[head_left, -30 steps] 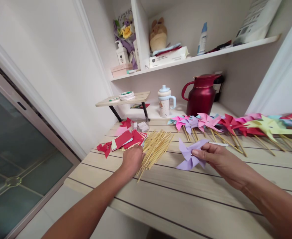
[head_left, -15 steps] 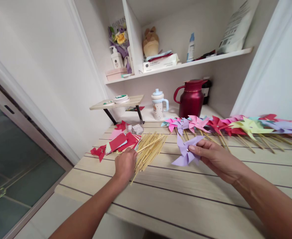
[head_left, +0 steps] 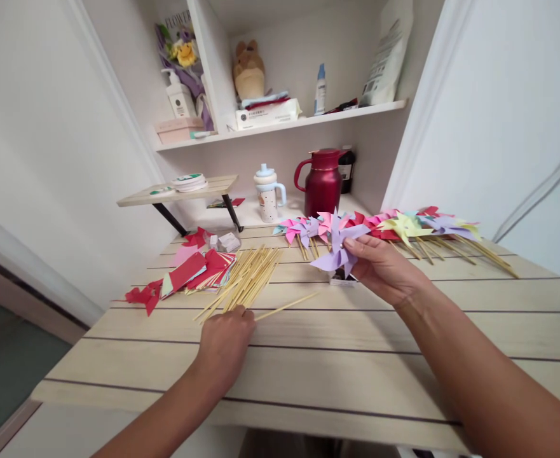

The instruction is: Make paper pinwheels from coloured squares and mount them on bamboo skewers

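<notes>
Between the thumb and fingers of my right hand [head_left: 379, 264] is a purple paper pinwheel [head_left: 335, 245], held by its centre in the air. My left hand [head_left: 227, 340] is closed on a thin wooden stick [head_left: 286, 306] that points right, just in front of the stick pile. That pile of loose wooden sticks [head_left: 251, 277] lies on the table, partly behind my left hand. Left of it are stacked coloured paper pieces [head_left: 198, 270] and a folded red paper piece [head_left: 145, 296]. Finished pinwheels on sticks [head_left: 398, 226] lie in a row at the back right.
A slatted wooden table [head_left: 356, 381] runs under everything. Behind stand a small raised stand [head_left: 222, 184], a sippy cup [head_left: 267, 194] and a red thermos jug [head_left: 323, 184]. Small clear packets [head_left: 227, 242] lie by the stand. A small box [head_left: 342, 278] sits below the held pinwheel.
My left hand has drawn one stick out of the pile toward the table's front. The purple pinwheel stays in my right hand. The head view has turned right.
</notes>
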The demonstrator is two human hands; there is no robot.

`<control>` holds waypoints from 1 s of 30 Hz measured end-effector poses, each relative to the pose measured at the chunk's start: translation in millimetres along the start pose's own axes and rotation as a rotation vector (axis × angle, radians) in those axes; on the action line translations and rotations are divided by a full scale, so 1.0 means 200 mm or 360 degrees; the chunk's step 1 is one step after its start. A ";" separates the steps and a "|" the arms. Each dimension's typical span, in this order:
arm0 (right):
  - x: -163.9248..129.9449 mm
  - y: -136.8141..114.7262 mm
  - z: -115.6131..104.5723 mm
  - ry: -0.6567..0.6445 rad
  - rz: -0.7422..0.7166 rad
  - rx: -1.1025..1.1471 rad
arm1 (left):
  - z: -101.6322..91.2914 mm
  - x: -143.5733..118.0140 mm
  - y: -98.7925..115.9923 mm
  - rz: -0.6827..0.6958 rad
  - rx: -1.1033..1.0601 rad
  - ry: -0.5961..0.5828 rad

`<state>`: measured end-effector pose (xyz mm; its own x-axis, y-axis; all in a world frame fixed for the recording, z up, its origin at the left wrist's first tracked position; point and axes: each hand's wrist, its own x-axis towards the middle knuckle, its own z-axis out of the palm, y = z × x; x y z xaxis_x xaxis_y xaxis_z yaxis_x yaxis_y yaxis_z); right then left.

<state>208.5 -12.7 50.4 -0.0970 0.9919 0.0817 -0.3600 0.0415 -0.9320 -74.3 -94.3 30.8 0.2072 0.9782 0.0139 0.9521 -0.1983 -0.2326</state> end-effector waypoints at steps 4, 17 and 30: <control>-0.02 0.01 0.03 -0.0042 0.0008 0.0028 | -0.03 -0.02 0.00 -0.0082 -0.0059 -0.0013; 0.02 0.09 0.07 0.0144 -0.0062 -0.0037 | 0.09 0.43 0.15 -0.0240 -0.1972 0.1108; -0.01 0.20 0.16 0.0086 0.0058 -0.0317 | 0.06 0.33 0.21 0.0223 -0.2319 0.0892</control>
<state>165.1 -16.5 24.5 -0.0545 0.9980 0.0327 -0.1662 0.0233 -0.9858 -23.6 -37.3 10.7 0.0478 0.8666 0.4968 0.2390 -0.4928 0.8367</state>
